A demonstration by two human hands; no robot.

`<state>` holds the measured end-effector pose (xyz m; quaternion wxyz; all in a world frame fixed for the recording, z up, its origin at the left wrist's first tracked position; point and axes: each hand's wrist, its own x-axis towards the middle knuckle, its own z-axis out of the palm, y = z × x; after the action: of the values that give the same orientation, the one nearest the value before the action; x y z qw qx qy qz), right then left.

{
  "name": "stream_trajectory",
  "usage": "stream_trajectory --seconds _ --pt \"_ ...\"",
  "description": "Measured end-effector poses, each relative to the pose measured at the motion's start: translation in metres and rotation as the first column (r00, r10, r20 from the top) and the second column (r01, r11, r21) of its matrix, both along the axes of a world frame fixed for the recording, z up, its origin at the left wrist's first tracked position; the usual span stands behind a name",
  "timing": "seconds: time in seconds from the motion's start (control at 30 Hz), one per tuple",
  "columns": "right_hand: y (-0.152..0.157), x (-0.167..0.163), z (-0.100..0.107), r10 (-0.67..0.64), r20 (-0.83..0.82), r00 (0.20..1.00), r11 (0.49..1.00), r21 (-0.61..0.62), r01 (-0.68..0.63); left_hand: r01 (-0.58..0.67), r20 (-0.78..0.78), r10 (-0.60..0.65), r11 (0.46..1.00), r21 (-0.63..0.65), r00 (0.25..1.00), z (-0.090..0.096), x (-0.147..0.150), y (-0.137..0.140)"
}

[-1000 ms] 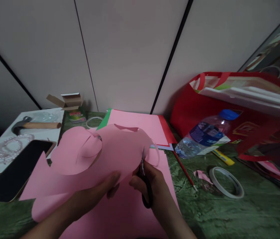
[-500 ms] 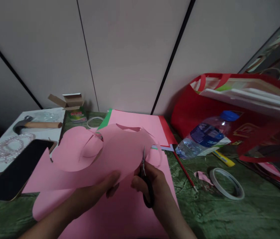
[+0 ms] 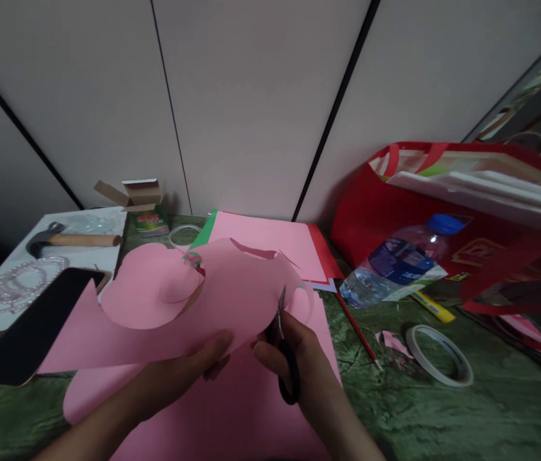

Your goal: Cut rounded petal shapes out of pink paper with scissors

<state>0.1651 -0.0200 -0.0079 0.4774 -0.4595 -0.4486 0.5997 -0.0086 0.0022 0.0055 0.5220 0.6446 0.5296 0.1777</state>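
Note:
A pink sheet of paper (image 3: pixel 232 301), with curved cuts and a curling strip at its right edge, is held up in front of me. My left hand (image 3: pixel 207 358) pinches its lower edge, thumb on top and fingers beneath. My right hand (image 3: pixel 294 358) grips black-handled scissors (image 3: pixel 289 378), whose blades point up at the paper's right edge. Part of the blades is hidden by the paper and fingers. Below lies more pink paper (image 3: pixel 232 416), spread on the green marbled table.
At right are a water bottle (image 3: pixel 390 266), a red bag (image 3: pixel 361 205), a red pencil (image 3: pixel 359 333), a tape roll (image 3: pixel 465 374) and a yellow cutter (image 3: pixel 433 306). At left lie a phone (image 3: pixel 25 326), a hammer (image 3: pixel 82 240), bead strings (image 3: pixel 20 282) and an opened box (image 3: pixel 150 221).
The scissor blades have parted slightly and tilted right at the paper's edge. The paper has shifted a little, and its curled loop at left sits differently. Both hands keep their hold.

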Motion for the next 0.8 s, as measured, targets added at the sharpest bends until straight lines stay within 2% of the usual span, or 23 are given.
stream_trajectory --seconds 0.57,0.8 --pt "0.0009 0.0018 -0.0019 0.008 0.072 0.997 1.000 -0.001 -0.008 -0.004 0.033 0.004 1.000 0.011 0.999 -0.0019 0.0025 -0.0001" --pt "0.0013 0.0013 -0.0058 -0.020 0.084 0.996 1.000 -0.008 0.020 -0.049 0.103 0.047 0.999 0.014 0.994 -0.0026 0.0014 -0.0028"
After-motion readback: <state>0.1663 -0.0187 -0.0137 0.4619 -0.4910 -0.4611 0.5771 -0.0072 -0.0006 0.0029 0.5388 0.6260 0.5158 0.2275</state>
